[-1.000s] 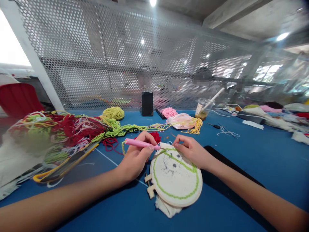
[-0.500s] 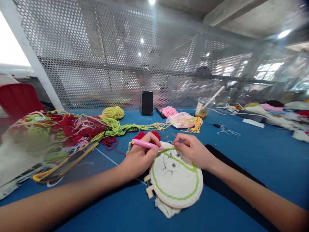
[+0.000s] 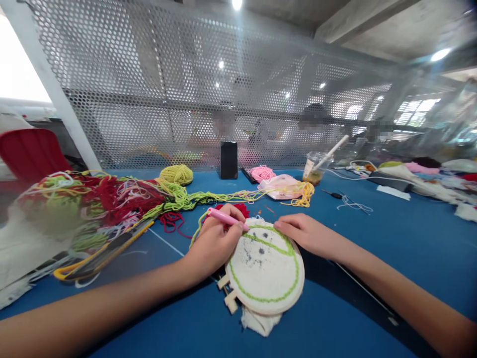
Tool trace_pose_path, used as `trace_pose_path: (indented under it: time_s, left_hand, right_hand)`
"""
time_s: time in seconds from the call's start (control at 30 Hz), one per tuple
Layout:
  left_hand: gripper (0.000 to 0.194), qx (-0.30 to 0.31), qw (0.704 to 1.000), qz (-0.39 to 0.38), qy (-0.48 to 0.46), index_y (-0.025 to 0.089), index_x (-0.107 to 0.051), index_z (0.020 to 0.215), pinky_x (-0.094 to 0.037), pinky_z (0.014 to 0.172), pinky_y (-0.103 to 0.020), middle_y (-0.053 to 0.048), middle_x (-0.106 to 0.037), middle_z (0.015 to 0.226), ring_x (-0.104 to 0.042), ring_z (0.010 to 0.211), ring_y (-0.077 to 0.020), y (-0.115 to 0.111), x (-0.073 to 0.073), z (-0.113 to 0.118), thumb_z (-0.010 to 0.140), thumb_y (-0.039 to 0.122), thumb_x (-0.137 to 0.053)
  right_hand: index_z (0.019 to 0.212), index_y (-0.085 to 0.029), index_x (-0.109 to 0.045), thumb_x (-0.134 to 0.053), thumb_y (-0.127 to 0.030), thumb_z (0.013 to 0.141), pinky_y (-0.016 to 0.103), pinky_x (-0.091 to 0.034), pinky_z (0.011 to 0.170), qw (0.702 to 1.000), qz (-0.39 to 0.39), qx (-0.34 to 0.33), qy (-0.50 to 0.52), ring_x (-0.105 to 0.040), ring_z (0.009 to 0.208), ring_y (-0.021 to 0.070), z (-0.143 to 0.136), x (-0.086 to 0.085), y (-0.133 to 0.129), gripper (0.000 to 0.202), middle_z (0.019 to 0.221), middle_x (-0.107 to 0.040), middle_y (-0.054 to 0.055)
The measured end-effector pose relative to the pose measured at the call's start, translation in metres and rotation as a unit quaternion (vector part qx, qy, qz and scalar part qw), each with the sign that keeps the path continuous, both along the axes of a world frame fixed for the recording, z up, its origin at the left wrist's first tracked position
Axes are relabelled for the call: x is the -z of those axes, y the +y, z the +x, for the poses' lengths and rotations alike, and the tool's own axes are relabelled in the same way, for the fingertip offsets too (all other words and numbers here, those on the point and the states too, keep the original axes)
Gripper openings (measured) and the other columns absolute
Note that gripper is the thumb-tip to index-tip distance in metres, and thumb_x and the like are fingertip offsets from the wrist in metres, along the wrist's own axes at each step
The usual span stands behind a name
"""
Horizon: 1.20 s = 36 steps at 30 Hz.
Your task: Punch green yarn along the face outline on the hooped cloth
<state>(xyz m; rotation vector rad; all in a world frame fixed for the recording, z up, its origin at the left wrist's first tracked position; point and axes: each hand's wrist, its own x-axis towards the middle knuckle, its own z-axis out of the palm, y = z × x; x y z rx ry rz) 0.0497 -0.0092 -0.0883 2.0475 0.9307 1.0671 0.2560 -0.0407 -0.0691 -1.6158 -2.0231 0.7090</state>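
Observation:
In the head view my left hand [image 3: 219,238] is closed around a pink punch needle pen [image 3: 223,217], its tip at the upper left of the white cloth [image 3: 266,278]. Green yarn [image 3: 197,231] trails from the pen's upper end. The cloth is stretched in a round wooden embroidery hoop [image 3: 302,281], which is tilted above the table. Green stitching [image 3: 257,298] follows the edge and crosses the upper part, near dark marks. My right hand [image 3: 303,231] grips the hoop's upper right rim; some fingertips are hidden behind it.
A tangle of red and green yarn [image 3: 108,199] lies at left beside a yellow-edged tool [image 3: 108,253]. Behind the hoop are a phone [image 3: 228,160], a yellow yarn ball [image 3: 176,174], pink yarn [image 3: 262,173] and a drink cup [image 3: 313,171]. Small snips [image 3: 333,194] lie at right.
The hoop has shifted slightly left and turned a little. My right hand has flattened and slid lower along the rim. My left hand still holds the punch needle pen at the cloth.

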Motion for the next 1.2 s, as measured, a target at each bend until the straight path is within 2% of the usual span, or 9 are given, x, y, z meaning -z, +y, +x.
trace_pose_path:
  time_s: [0.1,0.2,0.3,0.43,0.57,0.9,1.2]
  left_hand:
    - [0.01,-0.019,1.0,-0.014,-0.006,0.019,-0.051,0.073,-0.037,0.054,-0.022,0.003,-0.054,0.068,-0.049,0.057,-0.0099,0.0,0.001,0.0,0.08,0.018,-0.044]
    - [0.008,-0.002,0.998,-0.057,-0.012,0.02,-0.049,0.077,-0.034,0.044,-0.02,0.005,-0.051,0.06,-0.046,0.046,-0.0081,0.001,0.003,0.0,0.081,0.022,-0.042]
    - [0.007,0.019,0.995,-0.088,-0.032,0.02,-0.047,0.078,-0.035,0.041,-0.019,0.006,-0.048,0.055,-0.045,0.042,-0.008,0.002,0.005,0.0,0.082,0.023,-0.042]
    - [0.006,0.034,0.992,-0.101,-0.065,0.02,-0.045,0.079,-0.036,0.04,-0.02,0.007,-0.045,0.052,-0.045,0.04,-0.0086,0.003,0.008,0.0,0.082,0.024,-0.041]
    - [0.008,0.041,0.991,-0.097,-0.085,0.02,-0.044,0.08,-0.036,0.039,-0.02,0.007,-0.044,0.051,-0.044,0.04,-0.009,0.002,0.008,-0.002,0.083,0.026,-0.039]
    - [0.01,0.018,0.992,-0.076,-0.101,0.02,-0.045,0.08,-0.036,0.04,-0.02,0.006,-0.047,0.055,-0.045,0.042,-0.0086,0.001,0.011,-0.006,0.084,0.025,-0.038]
    - [0.009,0.025,0.989,-0.083,-0.121,0.019,-0.046,0.08,-0.036,0.042,-0.02,0.005,-0.048,0.056,-0.046,0.044,-0.0084,-0.002,0.01,-0.006,0.084,0.024,-0.04]
  right_hand:
    - [0.068,-0.016,-0.054,-0.037,-0.039,0.084,0.023,-0.034,0.052,0.997,-0.02,0.014,0.069,-0.047,0.059,0.0116,-0.004,0.001,-0.003,0.033,0.064,-0.054,0.0]
    - [0.082,-0.018,-0.056,-0.036,-0.037,0.085,0.023,-0.038,0.058,0.984,-0.011,0.074,0.159,-0.053,0.071,0.0138,-0.012,0.001,-0.004,0.027,0.081,-0.06,0.003]
    - [0.091,-0.019,-0.055,-0.037,-0.032,0.084,0.024,-0.04,0.064,0.974,-0.006,0.117,0.192,-0.055,0.081,0.0156,-0.017,0.001,-0.004,0.023,0.093,-0.06,0.005]
    - [0.086,-0.02,-0.057,-0.037,-0.026,0.084,0.024,-0.04,0.069,0.978,0.05,0.102,0.176,-0.054,0.085,0.0154,-0.014,0.006,-0.001,0.021,0.091,-0.061,0.003]
    - [0.08,-0.02,-0.059,-0.039,-0.023,0.081,0.025,-0.039,0.067,0.976,0.078,0.112,0.169,-0.055,0.077,0.015,-0.009,0.013,0.002,0.021,0.084,-0.062,0.002]
    - [0.073,-0.019,-0.062,-0.04,-0.02,0.076,0.026,-0.038,0.065,0.975,0.078,0.134,0.158,-0.055,0.072,0.0151,-0.004,0.015,0.004,0.022,0.077,-0.064,0.002]
    - [0.07,-0.019,-0.062,-0.041,-0.021,0.075,0.025,-0.037,0.059,0.971,0.062,0.152,0.174,-0.053,0.067,0.0141,-0.006,0.016,0.003,0.021,0.072,-0.062,0.002]
